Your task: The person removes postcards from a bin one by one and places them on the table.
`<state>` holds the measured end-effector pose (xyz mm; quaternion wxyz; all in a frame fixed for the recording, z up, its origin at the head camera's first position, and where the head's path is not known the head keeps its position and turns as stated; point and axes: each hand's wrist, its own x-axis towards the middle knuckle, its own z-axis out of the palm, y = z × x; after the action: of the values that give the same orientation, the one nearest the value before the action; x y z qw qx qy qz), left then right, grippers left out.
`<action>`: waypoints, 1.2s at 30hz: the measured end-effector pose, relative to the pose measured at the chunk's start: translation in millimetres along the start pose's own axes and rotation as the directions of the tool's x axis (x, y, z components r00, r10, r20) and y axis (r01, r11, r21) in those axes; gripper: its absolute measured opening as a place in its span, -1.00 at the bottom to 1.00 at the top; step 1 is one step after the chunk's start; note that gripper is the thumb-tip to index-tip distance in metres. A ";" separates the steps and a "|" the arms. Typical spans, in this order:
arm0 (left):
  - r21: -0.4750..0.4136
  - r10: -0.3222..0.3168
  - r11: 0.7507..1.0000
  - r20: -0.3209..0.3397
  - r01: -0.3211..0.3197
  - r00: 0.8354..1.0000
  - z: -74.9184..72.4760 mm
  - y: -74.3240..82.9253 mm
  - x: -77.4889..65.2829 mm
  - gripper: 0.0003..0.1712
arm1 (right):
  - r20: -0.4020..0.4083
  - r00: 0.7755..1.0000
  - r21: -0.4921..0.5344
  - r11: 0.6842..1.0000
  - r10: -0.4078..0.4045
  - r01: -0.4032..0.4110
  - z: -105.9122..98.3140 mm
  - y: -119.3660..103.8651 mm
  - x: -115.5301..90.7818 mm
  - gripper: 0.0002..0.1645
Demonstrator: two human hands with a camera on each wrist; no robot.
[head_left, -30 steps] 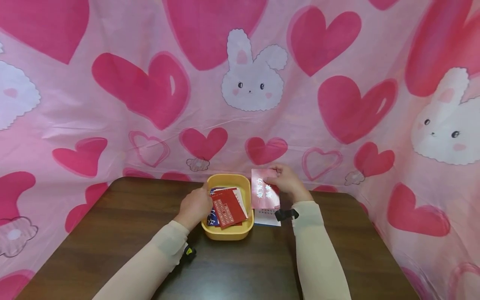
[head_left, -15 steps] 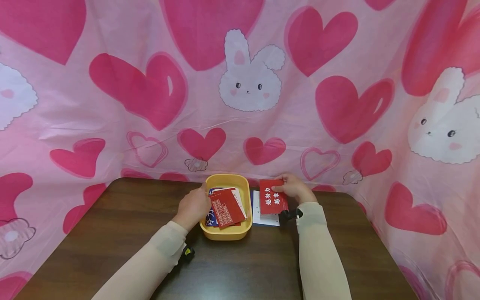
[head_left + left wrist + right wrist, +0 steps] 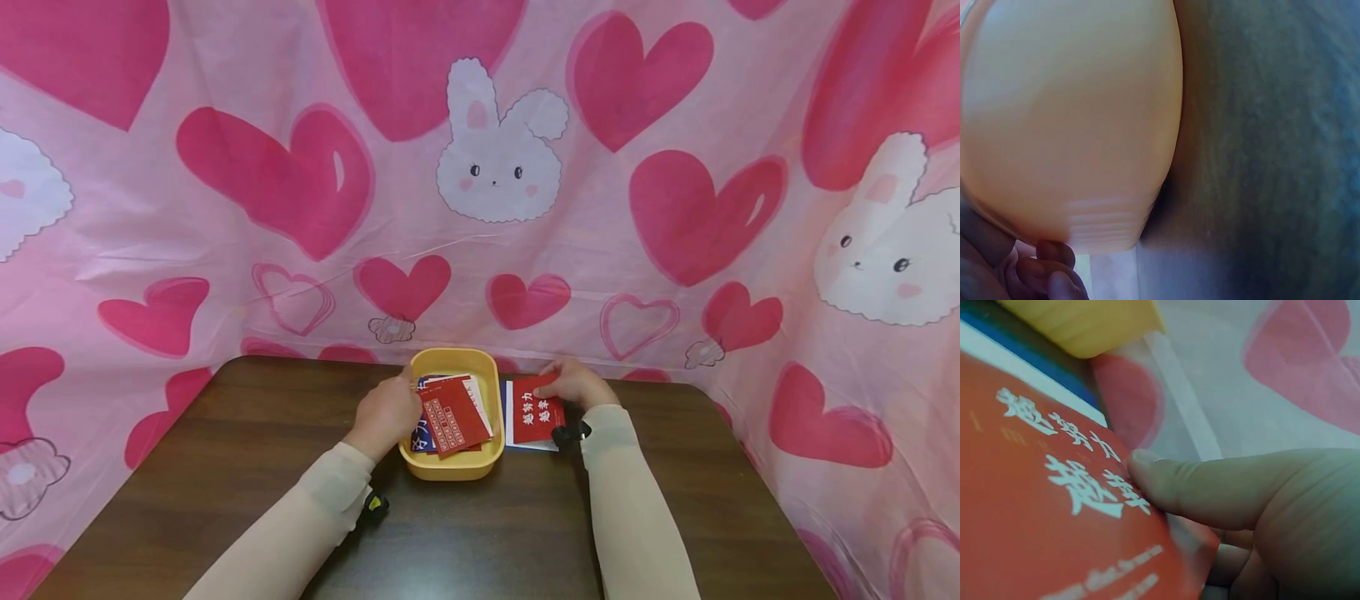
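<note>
With the thumb on top and the other fingers below, my right hand pinches the right edge of a red card with white characters. In the head view this card lies over a white card with a blue edge beneath it. My left hand grips the left rim of a yellow plastic bin. Its curled fingers show at the rim in the left wrist view. Inside the bin lie a red card with white boxed print, a blue card and white paper, overlapping.
The dark wooden table spreads around the bin. Close behind its back edge hangs a pink curtain with hearts and rabbits. The white and blue cards lie just right of the bin.
My right hand has swung the red card right, then brought it down and slightly left over the white card. My left hand has kept its place on the bin's rim.
</note>
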<state>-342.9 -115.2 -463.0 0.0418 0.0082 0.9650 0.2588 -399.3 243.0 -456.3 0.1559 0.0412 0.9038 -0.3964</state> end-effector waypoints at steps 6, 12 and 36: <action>-0.041 -0.014 0.999 0.016 0.014 1.000 0.1 -0.5 1.1 -0.17 | -0.067 0.998 -0.168 0.986 0.000 -0.012 10.5 -6.4 -0.7 -0.54; -0.049 -0.009 0.999 0.008 0.010 1.000 1.2 -0.1 2.0 -0.18 | -0.081 0.997 -0.208 0.978 0.002 -0.019 15.6 -0.4 11.4 -0.61; -0.027 0.043 0.999 0.032 -0.042 0.999 -36.7 4.3 12.3 -0.44 | -0.143 0.989 -0.222 0.972 0.047 -0.079 16.5 -10.9 -2.1 -0.52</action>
<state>-358.3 -129.3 -430.2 0.0521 0.0325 0.9603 0.2720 -395.4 223.6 -458.5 0.1096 0.0789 0.9500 -0.2814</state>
